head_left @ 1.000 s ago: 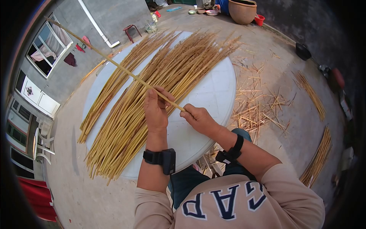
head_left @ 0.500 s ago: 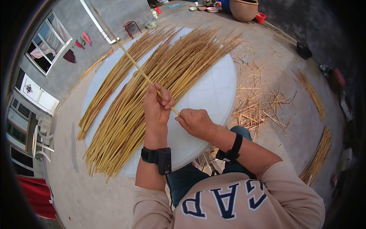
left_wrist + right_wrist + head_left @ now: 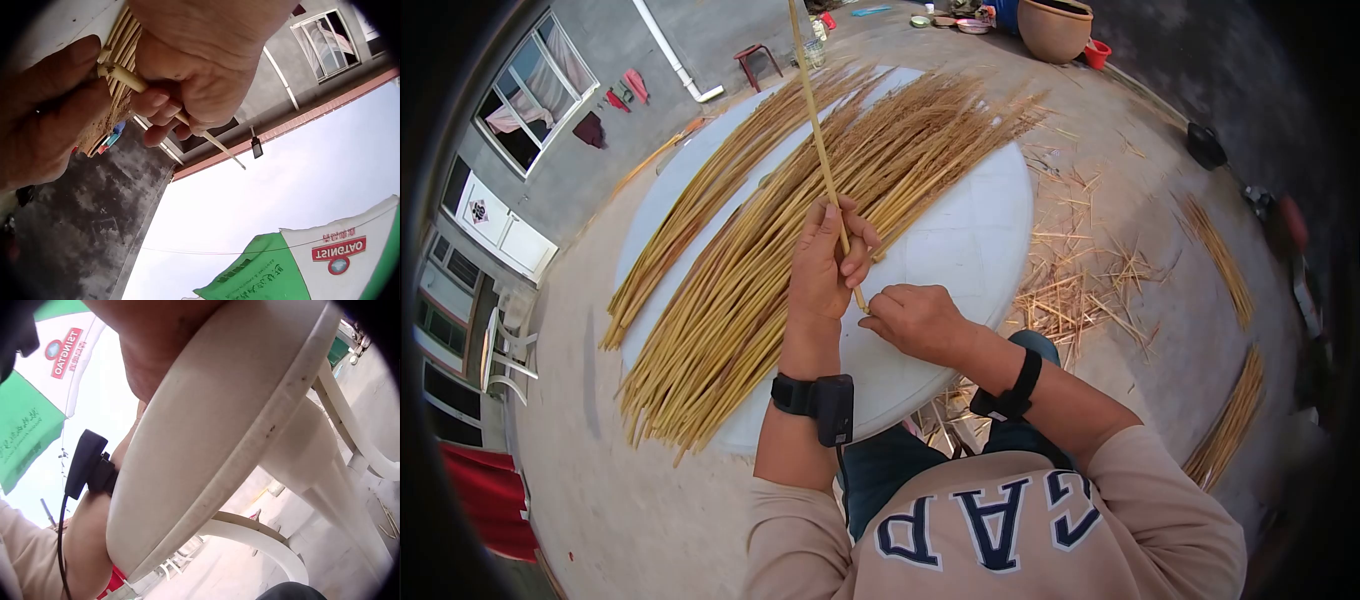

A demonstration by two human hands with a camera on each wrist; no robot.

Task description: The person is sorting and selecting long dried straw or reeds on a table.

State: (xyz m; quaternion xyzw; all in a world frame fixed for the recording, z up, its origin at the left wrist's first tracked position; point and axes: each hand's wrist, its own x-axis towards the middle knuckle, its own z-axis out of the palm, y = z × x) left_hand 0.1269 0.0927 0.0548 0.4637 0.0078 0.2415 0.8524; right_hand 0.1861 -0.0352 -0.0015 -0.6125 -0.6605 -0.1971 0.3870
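My left hand (image 3: 820, 270) holds one long pale stalk (image 3: 815, 120), its fingers curled round the lower part. The stalk rises steeply toward the top of the head view. Close below, my right hand (image 3: 925, 322) has its fingers curled and its fingertips at the stalk's lower end. In the left wrist view, the right thumb (image 3: 81, 53) and a finger pinch beside the cut end, while the left fingers wrap the stalk further along. Under the hands, a large spread of stalks with feathery brown heads (image 3: 730, 290) lies on a round white table (image 3: 980, 220).
A narrower row of stalks (image 3: 675, 225) lies along the table's left side. Broken straw (image 3: 1080, 280) litters the ground on the right, with two bundles (image 3: 1230, 420) beyond. A clay pot (image 3: 1055, 30) stands at the back. White chair parts (image 3: 510, 355) show at the left.
The stalk has swung from leaning far left to nearly upright, and its lower end has drawn in toward the body. The right hand has stayed close to that end.
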